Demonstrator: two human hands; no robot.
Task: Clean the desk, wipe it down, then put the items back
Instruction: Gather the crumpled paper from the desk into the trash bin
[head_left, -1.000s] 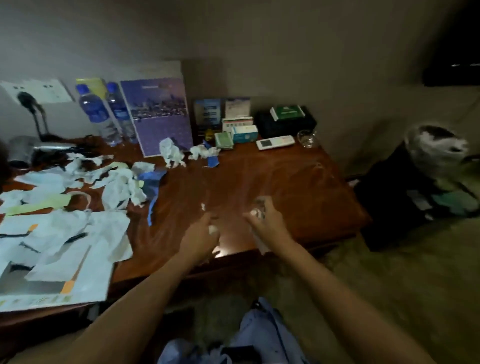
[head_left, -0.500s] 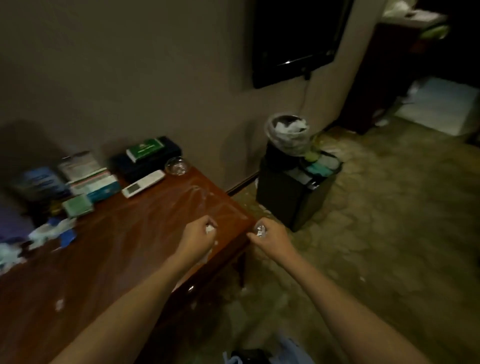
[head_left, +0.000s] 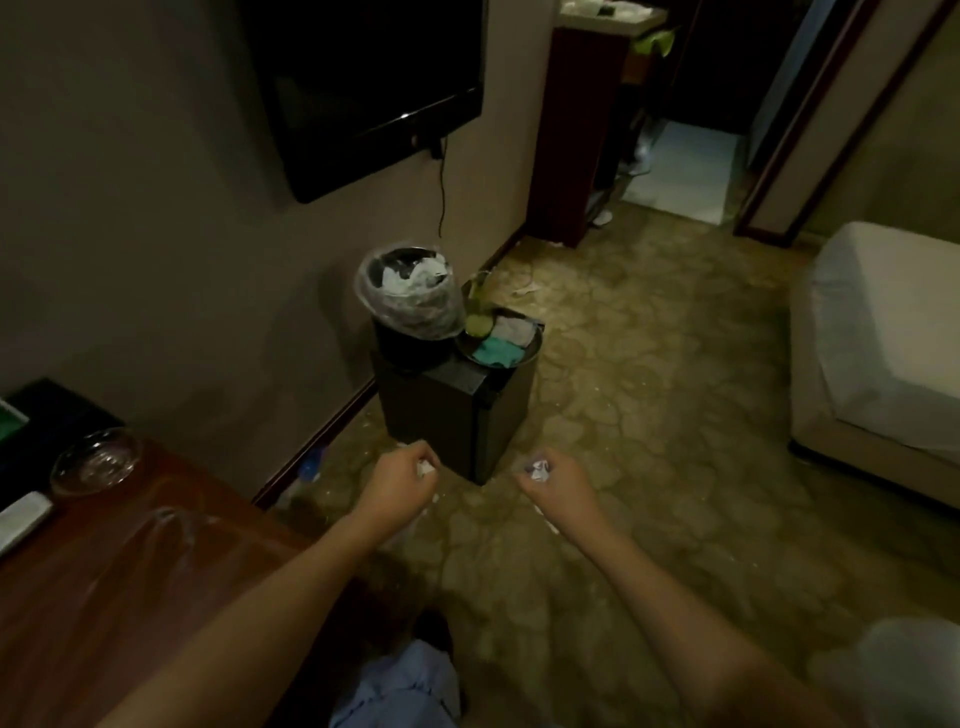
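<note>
My left hand (head_left: 400, 480) grips a crumpled white paper scrap (head_left: 426, 466) in its fist. My right hand (head_left: 558, 483) grips another crumpled paper wad (head_left: 539, 469). Both hands hang over the carpet, just short of a black cabinet (head_left: 457, 405). On that cabinet stands a bin with a clear plastic liner (head_left: 408, 299), holding white paper waste. The wooden desk (head_left: 119, 582) fills the lower left, its right corner behind my left forearm. A glass ashtray (head_left: 96, 460) and a white remote (head_left: 21, 519) lie at the desk's back edge.
A round tray with folded cloths (head_left: 501, 340) shares the cabinet top beside the bin. A wall-mounted TV (head_left: 363, 83) hangs above. A white-covered bed (head_left: 878, 338) stands at the right. Patterned carpet (head_left: 649, 415) spreads between, with small debris by the baseboard.
My view has swung right from the littered desk toward the bin and cabinet. Both hands, still holding paper wads, have moved off the desk edge and out over the carpet.
</note>
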